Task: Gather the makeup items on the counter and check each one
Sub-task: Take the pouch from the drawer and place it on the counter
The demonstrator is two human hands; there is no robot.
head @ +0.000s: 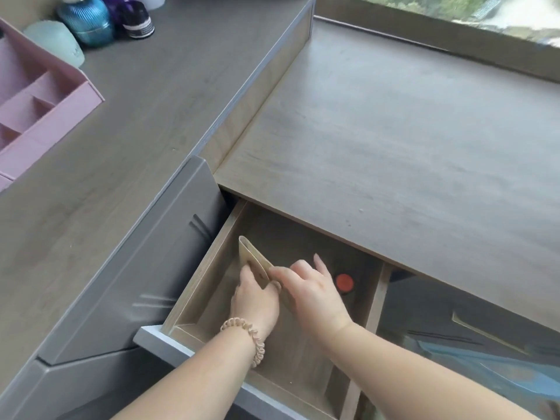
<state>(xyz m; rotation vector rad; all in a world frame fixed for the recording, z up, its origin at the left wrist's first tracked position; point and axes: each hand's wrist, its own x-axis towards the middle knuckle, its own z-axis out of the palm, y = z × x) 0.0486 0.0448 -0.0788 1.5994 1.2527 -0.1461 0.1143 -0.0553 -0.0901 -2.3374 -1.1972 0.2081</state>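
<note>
The grey wood-grain counter (136,116) runs along the left, with a lower desk top (394,131) beside it. Under the desk top a drawer (209,265) stands pulled out. A pink divided organiser (60,113) sits at the counter's far left, with a blue jar (86,21) and a dark bottle (138,21) behind it. Both hands reach into the drawer. The left hand (256,295) curls round the lower part of a beige flat packet (253,256) standing on edge, and the right hand (315,294) pinches its near corner, one finger lifted. The packet looks thin, light and slightly bendable, so holding it by both edges should keep it from creasing. A small orange-red cap (344,281) lies just beyond the right hand.
</note>
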